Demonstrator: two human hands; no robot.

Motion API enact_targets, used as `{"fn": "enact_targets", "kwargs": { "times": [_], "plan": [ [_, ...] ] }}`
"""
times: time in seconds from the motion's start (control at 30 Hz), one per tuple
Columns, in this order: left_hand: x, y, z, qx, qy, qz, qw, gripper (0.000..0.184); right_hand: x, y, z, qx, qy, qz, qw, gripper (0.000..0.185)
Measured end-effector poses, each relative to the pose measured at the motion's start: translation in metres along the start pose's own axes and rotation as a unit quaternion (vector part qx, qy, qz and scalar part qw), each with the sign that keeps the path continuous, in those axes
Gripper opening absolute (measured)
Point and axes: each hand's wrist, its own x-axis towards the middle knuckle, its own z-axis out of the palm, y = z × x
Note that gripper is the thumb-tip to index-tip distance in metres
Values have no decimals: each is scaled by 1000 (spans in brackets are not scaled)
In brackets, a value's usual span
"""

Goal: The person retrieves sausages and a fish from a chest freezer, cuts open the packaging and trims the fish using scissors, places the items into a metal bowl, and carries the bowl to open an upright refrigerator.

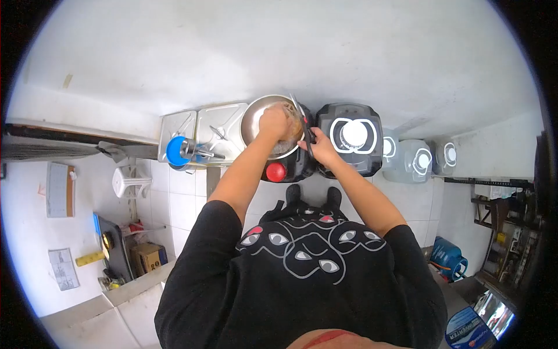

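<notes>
A round metal pan (251,123) stands in front of me. My left hand (275,121) is inside it, its fingers closed on a crinkled see-through bag (295,129) with brownish contents. My fingers partly cover the bag, and what is in it cannot be made out. At the pan's right rim my right hand (320,148) is wrapped around the black handles of what look like scissors (306,123), with a small red patch and a silvery far end. The scissors lie along the bag's right side. Just below the pan is a round red lid or cap (276,171).
Left of the pan is a metal sink unit (218,131), with a blue cup (176,151) and metal utensils at its edge. A black-topped water dispenser with a white-capped bottle (353,135) stands right, then clear water jugs (415,161). A wall rises behind.
</notes>
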Motion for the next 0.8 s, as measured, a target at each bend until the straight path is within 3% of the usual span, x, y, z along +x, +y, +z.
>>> {"fn": "enact_targets", "kwargs": {
  "times": [0.1,0.2,0.3,0.4,0.5,0.6,0.7,0.8],
  "plan": [
    [13,-8,7,-29,21,39,999,50,0,17,2,10,-9,-4,1000,68],
    [50,-54,31,-169,-68,88,979,48,-2,18,-1,25,-14,17,999,69],
    [43,-32,-51,-199,-317,74,925,40,-4,16,-2,48,-11,25,998,68],
    [40,-23,-81,-171,-245,1,954,33,-13,5,-6,93,-28,-7,995,65],
    [40,-28,-106,-138,-240,-88,957,33,-38,-37,-17,175,-100,74,977,57],
    [40,-64,-90,-290,-279,-124,907,40,-49,-33,-20,259,-203,109,938,50],
    [12,-81,-81,-499,-242,-120,824,45,-62,-38,-11,278,-262,135,914,43],
    [-5,-97,-62,-541,-196,-135,807,47,-67,-43,1,317,-306,167,882,41]
  ]
}}
